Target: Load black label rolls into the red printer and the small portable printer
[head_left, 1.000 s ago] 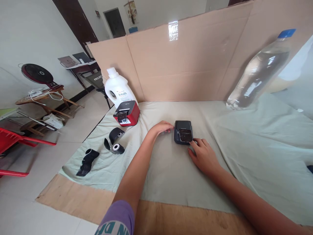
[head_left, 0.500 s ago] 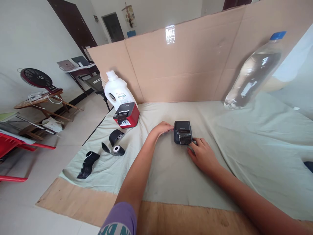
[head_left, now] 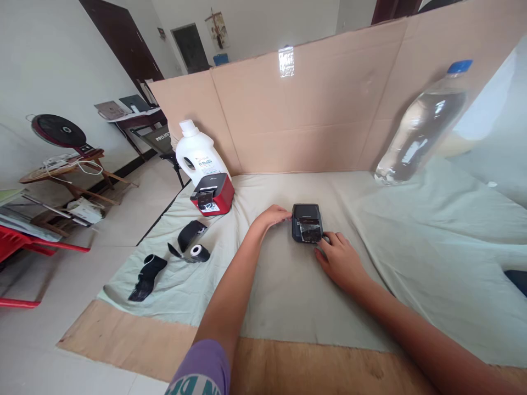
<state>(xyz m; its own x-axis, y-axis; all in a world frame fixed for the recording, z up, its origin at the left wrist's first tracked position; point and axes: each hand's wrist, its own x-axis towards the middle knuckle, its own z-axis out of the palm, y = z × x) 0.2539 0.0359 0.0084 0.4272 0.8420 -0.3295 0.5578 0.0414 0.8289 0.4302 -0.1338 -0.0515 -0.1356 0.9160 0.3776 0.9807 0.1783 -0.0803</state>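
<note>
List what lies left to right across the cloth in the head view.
Crumpled black ribbon strip, red-and-black label printer, left hand, small dark grey printer, right hand, clear plastic bottle with blue cap.

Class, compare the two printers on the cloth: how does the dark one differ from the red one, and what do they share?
The dark printer is dark all over; the red printer has a red body under a black top. Left hand and right hand touch the dark printer mid-cloth; the red printer stands untouched beside the white bottle. Both are boxy and rest on the cloth.
</note>
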